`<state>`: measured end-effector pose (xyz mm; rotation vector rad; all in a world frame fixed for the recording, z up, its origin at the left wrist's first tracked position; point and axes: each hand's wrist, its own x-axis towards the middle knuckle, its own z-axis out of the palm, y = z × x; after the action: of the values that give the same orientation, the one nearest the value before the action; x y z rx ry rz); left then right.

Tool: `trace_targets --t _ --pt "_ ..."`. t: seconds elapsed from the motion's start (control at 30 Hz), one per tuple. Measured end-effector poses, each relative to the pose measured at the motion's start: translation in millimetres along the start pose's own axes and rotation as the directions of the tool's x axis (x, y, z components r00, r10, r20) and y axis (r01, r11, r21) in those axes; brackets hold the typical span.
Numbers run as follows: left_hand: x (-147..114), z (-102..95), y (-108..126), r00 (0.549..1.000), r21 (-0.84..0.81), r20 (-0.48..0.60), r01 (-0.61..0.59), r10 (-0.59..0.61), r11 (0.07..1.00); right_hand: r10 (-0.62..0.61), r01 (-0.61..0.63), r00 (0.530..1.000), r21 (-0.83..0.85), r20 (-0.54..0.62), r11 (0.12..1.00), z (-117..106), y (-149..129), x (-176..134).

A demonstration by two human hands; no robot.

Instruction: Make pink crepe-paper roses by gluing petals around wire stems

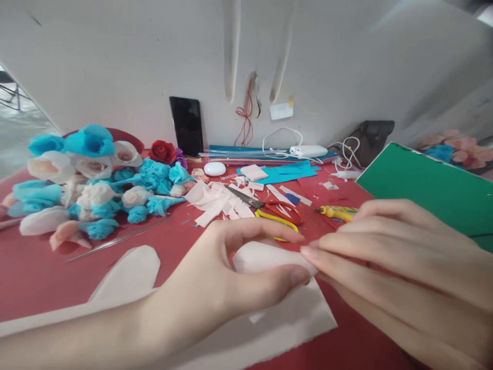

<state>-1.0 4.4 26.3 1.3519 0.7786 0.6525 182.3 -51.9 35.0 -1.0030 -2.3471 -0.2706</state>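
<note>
A pale pink paper petal (262, 257) lies curled between my two hands. My left hand (227, 272) wraps round it, thumb along the near side and index finger over the far side. At its pointed right end, the fingertips of my right hand (404, 267) pinch the paper. Below my hands spreads a large pale paper sheet (308, 318). Left of my left wrist sits a rounded petal-shaped paper piece (133, 270). Just beyond my hands are scissors (269, 208) with red and yellow handles, and a yellow glue gun or similar tool (337, 213), partly hidden by my right hand.
Blue, white and pink paper flowers (96, 195) are heaped at the left. Paper scraps (219, 200) lie mid-table near a white oval case (214, 169). A black phone (187, 126) leans on the wall. A green board (427, 190) stands at the right, a dark pouch (372, 141) behind it.
</note>
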Motion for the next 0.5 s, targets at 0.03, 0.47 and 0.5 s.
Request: trace_targets --t 0.03,0.47,0.5 --pt "0 -0.6 0 1.0 -0.002 0.01 0.016 -0.016 1.0 -0.014 0.014 1.0 0.002 -0.006 1.0 -1 -1 1" --pt "1 -5.6 -9 0.925 0.492 0.009 -0.334 0.379 0.804 0.328 -0.31 0.943 0.199 -0.064 0.93 -10 5 -3" --pt "2 -6.1 -10 0.907 0.508 0.017 -0.371 0.421 0.778 0.356 -0.335 0.93 0.188 -0.092 0.923 -9 5 -2"
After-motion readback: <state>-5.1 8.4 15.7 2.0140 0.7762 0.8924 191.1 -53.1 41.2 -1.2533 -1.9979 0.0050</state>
